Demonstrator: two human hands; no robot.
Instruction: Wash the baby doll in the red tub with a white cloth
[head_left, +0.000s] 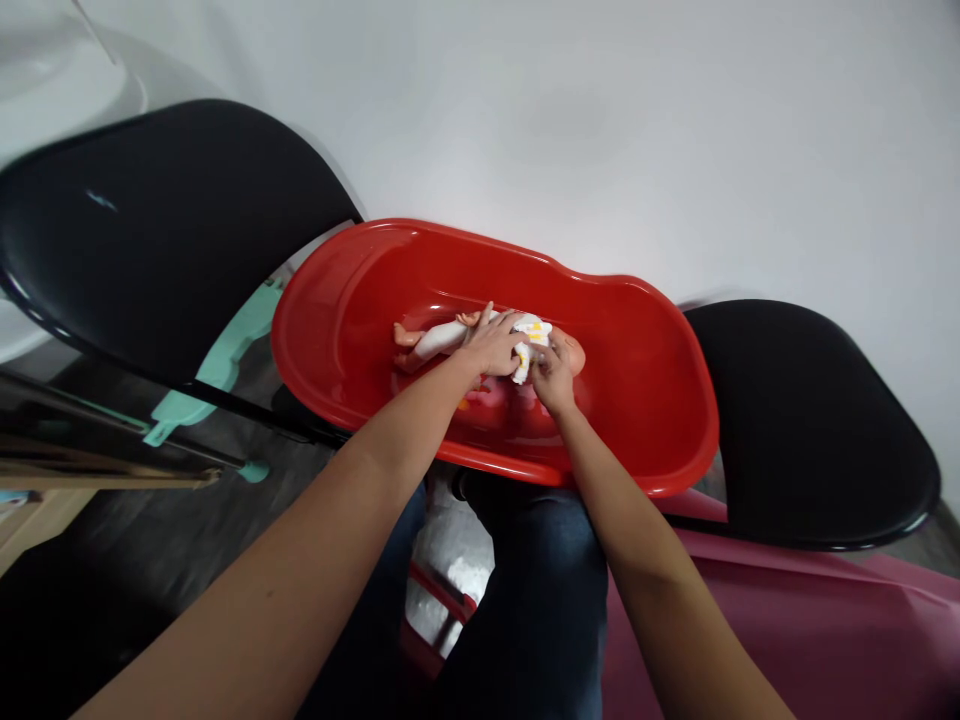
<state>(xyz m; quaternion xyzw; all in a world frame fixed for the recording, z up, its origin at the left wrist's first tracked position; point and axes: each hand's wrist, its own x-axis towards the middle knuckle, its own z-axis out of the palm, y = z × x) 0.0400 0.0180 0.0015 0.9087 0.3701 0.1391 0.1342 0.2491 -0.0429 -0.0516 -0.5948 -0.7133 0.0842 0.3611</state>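
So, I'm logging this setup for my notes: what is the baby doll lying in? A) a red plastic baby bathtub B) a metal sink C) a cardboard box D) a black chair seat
A: the baby doll lies inside the red plastic baby bathtub, with the left hand on its white diaper.

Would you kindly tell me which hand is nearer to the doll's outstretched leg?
The left hand is nearer, right at the upper end of the leg; the right hand is farther along, at the white diaper.

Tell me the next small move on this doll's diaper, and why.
Probably smooth the white diaper flat against the doll in the red plastic tub: the left hand and right hand both press on it, and it looks bunched between them, though any fastening is hidden.
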